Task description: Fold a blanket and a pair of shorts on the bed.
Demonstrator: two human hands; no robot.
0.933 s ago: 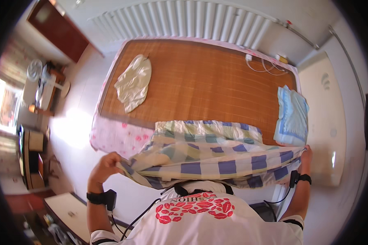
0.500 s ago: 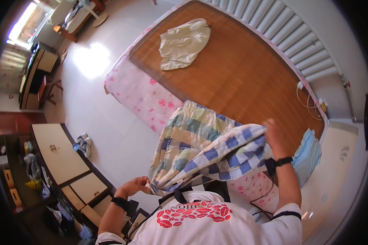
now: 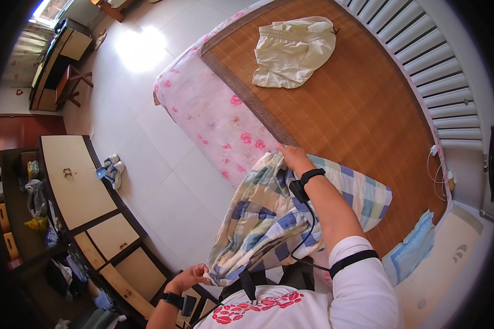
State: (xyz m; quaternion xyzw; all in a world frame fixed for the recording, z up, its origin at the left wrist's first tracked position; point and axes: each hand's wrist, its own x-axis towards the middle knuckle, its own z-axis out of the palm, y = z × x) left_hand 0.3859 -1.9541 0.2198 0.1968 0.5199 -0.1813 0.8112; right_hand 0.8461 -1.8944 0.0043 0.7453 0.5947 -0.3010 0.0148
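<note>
A checked quilt (image 3: 258,214) in blue, green and cream hangs bunched in front of me, its right part spread over the brown bed mat (image 3: 368,126). My left hand (image 3: 190,277) is closed on the quilt's near left corner, low beside my body. Farther out, my right hand (image 3: 295,158) grips the quilt's far edge, near the border between the mat and the pink floral sheet (image 3: 214,120). My right forearm crosses over the quilt and hides some of its folds. Beyond both hands, cream shorts (image 3: 296,52) lie on the mat.
Light blue folded cloth (image 3: 409,247) lies at the bed's near right corner. Along the right wall runs a white radiator (image 3: 439,77), with a white cable near it. Shoes (image 3: 112,170) stand on the tiled floor by a low cream cabinet (image 3: 74,181).
My right hand has swept leftward across the quilt, from its right side to the far edge. The quilt's right part now lies flatter over the mat. My left hand still grips the near corner.
</note>
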